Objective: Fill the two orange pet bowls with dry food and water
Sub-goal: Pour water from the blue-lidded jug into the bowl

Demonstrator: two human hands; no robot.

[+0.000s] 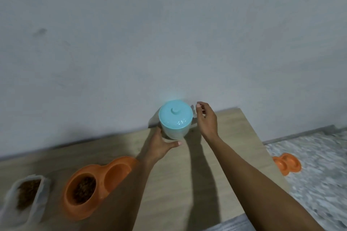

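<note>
The left hand (161, 145) is cupping the blue-lidded jug (175, 121) on the tabletop (225, 146) while the right hand (206, 118) is hovering open, empty, beside it.

A lidded blue jug (175, 120) stands at the far edge of the bench (216, 165), against the wall. The left hand (163, 146) cups its base; the right hand (206, 118) hovers open beside its handle. A double orange bowl (93, 185) near left holds dry food (83, 189) in one well; another orange bowl (287, 163) lies on the floor, right.
</note>
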